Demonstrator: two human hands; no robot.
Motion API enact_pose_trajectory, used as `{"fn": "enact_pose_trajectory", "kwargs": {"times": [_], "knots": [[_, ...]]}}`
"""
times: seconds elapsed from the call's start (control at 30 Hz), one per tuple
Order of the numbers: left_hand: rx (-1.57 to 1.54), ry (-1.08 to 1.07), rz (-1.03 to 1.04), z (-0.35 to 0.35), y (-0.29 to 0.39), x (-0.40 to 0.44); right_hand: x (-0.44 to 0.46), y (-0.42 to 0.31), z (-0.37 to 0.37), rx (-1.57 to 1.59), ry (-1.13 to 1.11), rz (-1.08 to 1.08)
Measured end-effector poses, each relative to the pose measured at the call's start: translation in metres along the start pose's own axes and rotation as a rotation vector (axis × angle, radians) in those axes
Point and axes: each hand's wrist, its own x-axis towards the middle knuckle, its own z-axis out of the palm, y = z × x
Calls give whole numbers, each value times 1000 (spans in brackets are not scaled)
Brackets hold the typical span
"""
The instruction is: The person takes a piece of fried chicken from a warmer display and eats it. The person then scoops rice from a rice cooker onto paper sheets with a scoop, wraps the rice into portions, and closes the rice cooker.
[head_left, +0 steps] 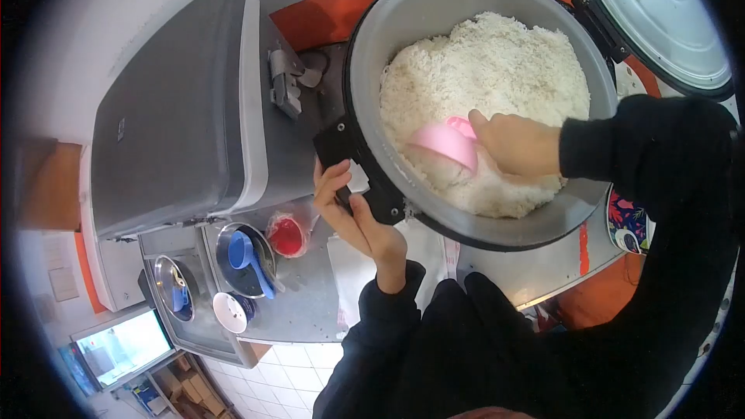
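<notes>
Right hand [516, 143] grips the pink scoop [438, 142] by its handle, bowl in the rice [497, 54], probably for leverage. Left hand [361, 229] curls round the black side handle [380, 192], likely steadying the pot [388, 19] near the tabletop's [299, 302] front edge.

Smooth plastic scoop [441, 144], matt metal pot [423, 12], rough grainy rice [497, 66], matt cloth sleeves [652, 151]

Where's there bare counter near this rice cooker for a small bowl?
Bare grey metal counter shows between the dark-patterned white bowl and the flat white sheet, and in a strip between the round grey rice cooker and the counter's front edge. It's crowded around the blue plastic ladle and plastic-wrapped round red item.
</notes>
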Motion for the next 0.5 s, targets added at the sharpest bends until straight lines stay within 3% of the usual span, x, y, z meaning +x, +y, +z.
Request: {"fn": "enact_pose_trajectory", "kwargs": {"times": [0.17, 0.23, 0.37, 0.43, 0.5], "knots": [[-21, -1, 9, 0, 0, -1, -49, -23, -4, 142, 23, -38], [-24, 11, 16, 2, -1, 0, -61, -26, -1, 161, 177, -84], [12, 23, 19, 3, 0, 0, -59, -18, -1, 220, 166, -131], [10, 30, 26, 2, 0, -2, -57, -12, -6, 428, -108, 71], [-22, -6, 10, 1, -2, -1, -56, -1, -7, 476, -105, 44]]}}
